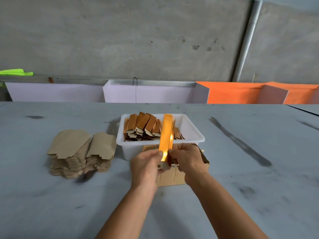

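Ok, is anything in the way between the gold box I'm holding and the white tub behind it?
Nothing visible. Left hand and right hand grip the gold box by its near end above a cardboard box; the white tub sits beyond, open on top, with folded boxes filling its left side.

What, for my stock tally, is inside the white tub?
Copper-coloured folded cartons stand packed in the white tub. The gold carton gripped by the left hand and right hand hides some; the tub's floor is covered.
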`<state>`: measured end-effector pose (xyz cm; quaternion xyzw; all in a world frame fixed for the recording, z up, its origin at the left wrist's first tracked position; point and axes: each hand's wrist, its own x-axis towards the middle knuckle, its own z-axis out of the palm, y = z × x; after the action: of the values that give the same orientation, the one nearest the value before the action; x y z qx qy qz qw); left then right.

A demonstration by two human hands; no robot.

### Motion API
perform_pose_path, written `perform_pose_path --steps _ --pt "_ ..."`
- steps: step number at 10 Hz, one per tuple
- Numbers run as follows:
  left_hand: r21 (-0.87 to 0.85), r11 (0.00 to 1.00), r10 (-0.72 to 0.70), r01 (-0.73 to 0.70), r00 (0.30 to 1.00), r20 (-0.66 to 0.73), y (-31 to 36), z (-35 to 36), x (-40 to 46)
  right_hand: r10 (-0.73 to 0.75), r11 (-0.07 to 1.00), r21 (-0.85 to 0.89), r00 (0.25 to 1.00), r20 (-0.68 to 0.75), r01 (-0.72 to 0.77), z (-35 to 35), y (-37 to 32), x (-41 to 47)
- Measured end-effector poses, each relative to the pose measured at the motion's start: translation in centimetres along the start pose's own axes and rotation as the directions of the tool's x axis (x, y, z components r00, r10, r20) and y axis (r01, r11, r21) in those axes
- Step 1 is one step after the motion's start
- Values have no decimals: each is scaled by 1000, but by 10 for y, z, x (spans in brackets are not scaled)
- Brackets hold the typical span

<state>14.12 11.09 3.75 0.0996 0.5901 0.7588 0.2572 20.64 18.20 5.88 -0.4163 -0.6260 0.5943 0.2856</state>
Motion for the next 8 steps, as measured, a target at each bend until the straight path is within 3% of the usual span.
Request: perform_pose_path --steps 2,4,5,6,7,8 --pt "182 966 195 -183 979 -51 11 11 40 -52 998 -34 996 -77 50 20 -16 53" --pt "372 878 352 -301 933 -76 1 6 74 9 997 -66 971 -238 -25 18 -18 122" --pt "400 853 392 -335 917 -68 -1 4 87 55 988 -128 966 -252 -90 15 -24 144" --pt "361 871 383 -334 921 -74 4 5 98 21 994 -101 987 -159 -38 14 -30 156" --pt "341 891 346 -300 935 -79 10 5 107 8 973 -228 991 -132 -38 19 -30 162" --pt "294 912 315 -286 947 -57 10 4 108 -37 882 -470 985 -169 -47 28 -28 162"
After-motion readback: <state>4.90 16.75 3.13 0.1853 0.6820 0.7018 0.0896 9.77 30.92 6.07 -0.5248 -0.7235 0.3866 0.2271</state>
